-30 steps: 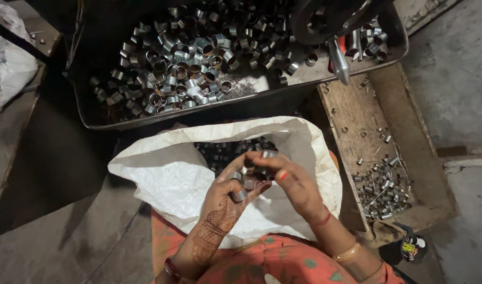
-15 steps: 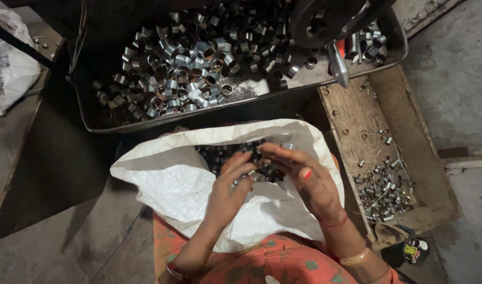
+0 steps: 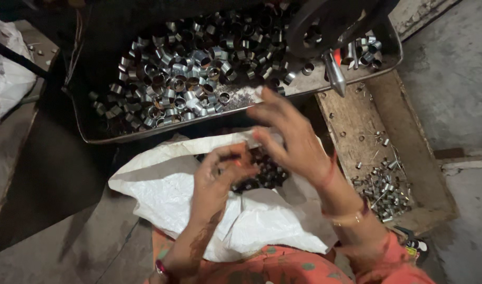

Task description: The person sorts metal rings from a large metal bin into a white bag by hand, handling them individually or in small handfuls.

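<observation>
Two hands work over a white woven sack [image 3: 162,194] that lies open on the person's lap, above an orange patterned garment [image 3: 283,268]. The floor is bare grey concrete [image 3: 456,79], stained and dim. On the far side stands a wide metal tray [image 3: 241,102] heaped with short shiny metal rings [image 3: 183,79], most of them piled toward its left and middle. A dark wheel with a pointed metal handle [image 3: 335,71] hangs over the tray's right end. To the right of the sack sits a shallow wooden box [image 3: 356,131] with a small scatter of little metal pieces [image 3: 383,189] in its near part. At the far left edge another pale sack [image 3: 9,84] shows in part.

Inside the mouth of the white sack lies a dark heap of small rings [image 3: 267,173], between the two hands and just below them. The left hand [image 3: 217,179] is curled at the near left of that heap, fingers bent in over something small; what it grips is too blurred to tell. The right hand [image 3: 291,139] is raised above the heap's far right side, fingers spread and loose, grasping nothing, its fingertips near the tray's rim. Bangles [image 3: 349,215] ring the right wrist.
</observation>
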